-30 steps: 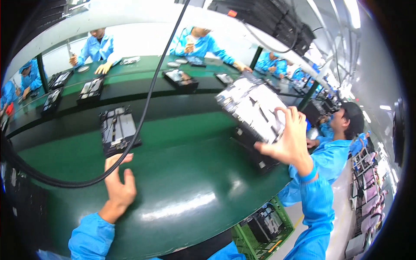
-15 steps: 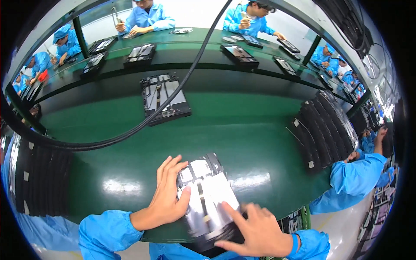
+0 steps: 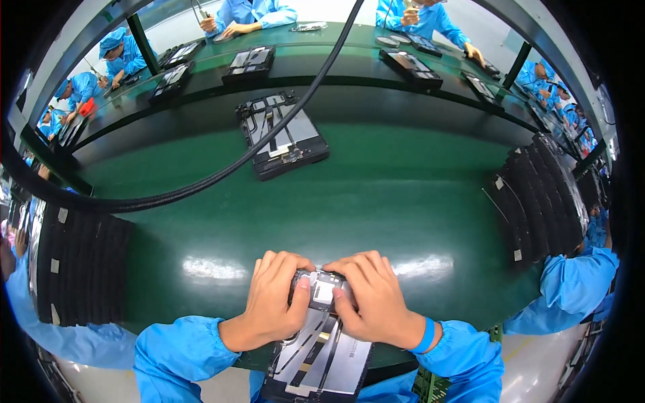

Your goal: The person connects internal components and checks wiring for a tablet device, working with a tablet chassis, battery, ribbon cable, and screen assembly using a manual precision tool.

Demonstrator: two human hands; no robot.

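An opened tablet lies lengthwise before me at the table's near edge, with silver battery panels, dark ribbon cables and a circuit board at its far end. My left hand grips the far left corner, thumb on top and fingers curled over the edge. On the far right corner my right hand holds it likewise, its thumb pressed near a pale square part. A blue band circles the right wrist. The fingertips and the tablet's far edge are partly hidden by the hands.
Another opened tablet lies farther back on the green table, under a hanging black cable. Stacks of black trays stand at left and right. Beyond, a raised shelf holds several tablets; people in blue work around.
My right hand has moved from the tablet's near right side to its far right corner. The left hand has shifted to the far left corner. The tablet now sits nearer me and straighter.
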